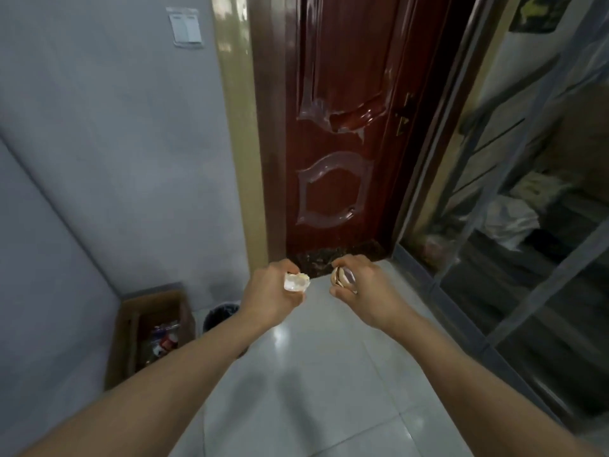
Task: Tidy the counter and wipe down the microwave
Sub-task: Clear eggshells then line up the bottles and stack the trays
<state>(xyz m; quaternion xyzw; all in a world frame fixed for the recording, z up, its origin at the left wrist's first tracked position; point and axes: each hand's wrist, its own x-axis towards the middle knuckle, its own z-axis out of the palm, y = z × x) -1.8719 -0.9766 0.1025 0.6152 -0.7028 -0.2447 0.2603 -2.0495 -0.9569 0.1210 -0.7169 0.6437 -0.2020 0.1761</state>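
Tiles, pale and glossy point(313, 390), are running up to the dark red wooden door point(346, 127). Before it, my left hand point(273, 298) is gripping a crumpled whitish scrap point(296, 282); my right hand point(365, 291) is clutching tan shell-like pieces point(341, 278).

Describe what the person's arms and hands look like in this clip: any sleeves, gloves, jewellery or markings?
Both forearms are bare up to the frame's lower edge, with no sleeves in view. The left hand and right hand wear no gloves. No watch, bracelet or ring shows on the visible wrists and fingers, and no markings can be made out in this soft picture.
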